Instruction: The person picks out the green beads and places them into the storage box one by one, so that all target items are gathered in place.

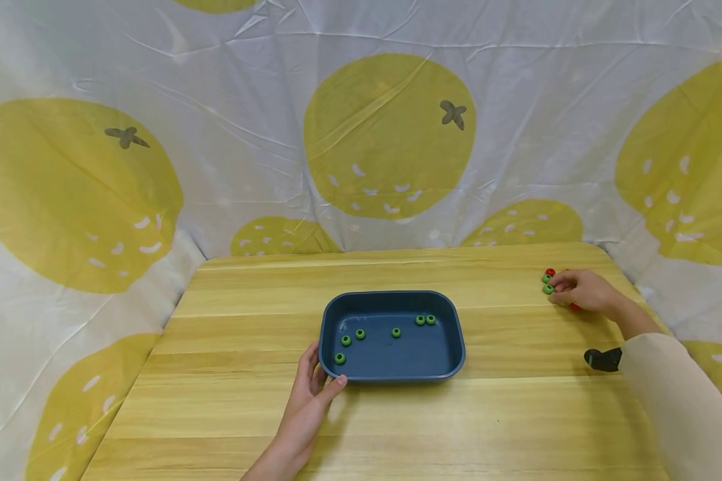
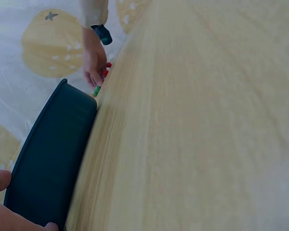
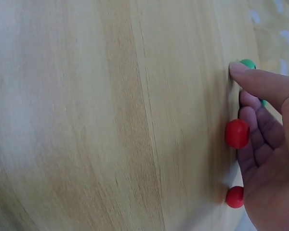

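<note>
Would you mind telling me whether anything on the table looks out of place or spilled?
Nothing stands out: the blue tray looks undamaged, six green beads lie inside it, and the red beads and other green beads sit close together by the right hand. No bead shows scattered elsewhere.

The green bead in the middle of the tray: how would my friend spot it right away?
On the wooden table, the left hand holds a blue tray. Near the tray's middle lies the green bead. It sits alone, with three beads to its left and two beads side by side to its right.
</note>
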`<state>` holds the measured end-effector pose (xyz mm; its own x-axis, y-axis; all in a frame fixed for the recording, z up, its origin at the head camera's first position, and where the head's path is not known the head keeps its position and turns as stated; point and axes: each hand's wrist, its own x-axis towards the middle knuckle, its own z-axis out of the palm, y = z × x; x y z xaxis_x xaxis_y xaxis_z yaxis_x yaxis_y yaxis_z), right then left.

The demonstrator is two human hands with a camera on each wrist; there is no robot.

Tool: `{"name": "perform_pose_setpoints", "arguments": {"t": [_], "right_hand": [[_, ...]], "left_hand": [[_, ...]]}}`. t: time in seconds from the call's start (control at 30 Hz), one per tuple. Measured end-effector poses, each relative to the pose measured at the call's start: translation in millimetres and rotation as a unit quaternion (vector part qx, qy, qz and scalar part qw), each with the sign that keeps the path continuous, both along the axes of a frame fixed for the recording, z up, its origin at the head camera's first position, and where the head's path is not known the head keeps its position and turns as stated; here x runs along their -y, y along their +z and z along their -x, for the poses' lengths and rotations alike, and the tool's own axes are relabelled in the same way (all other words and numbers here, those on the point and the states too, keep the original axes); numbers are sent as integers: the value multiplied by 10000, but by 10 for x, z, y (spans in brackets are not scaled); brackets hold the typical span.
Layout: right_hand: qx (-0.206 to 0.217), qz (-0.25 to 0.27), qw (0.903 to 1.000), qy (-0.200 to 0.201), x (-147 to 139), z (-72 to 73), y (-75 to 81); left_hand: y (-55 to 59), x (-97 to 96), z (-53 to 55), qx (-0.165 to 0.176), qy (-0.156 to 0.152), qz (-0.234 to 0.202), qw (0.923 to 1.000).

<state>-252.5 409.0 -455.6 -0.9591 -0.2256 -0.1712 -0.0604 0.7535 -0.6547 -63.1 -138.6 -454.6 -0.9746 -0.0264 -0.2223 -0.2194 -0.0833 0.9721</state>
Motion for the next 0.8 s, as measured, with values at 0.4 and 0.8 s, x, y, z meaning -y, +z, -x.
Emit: {"name": "perform_pose_setpoints", "arguments": {"t": [0.4,0.8], "right_hand": [[-206,-199,9996,-12,20,3,-32],[-199,-122,9997,81,9,9,28]], "left_hand": [[20,-7,-2,33,27,24,10000],[14,-2,-6,-15,-6,-51,10000]]}}
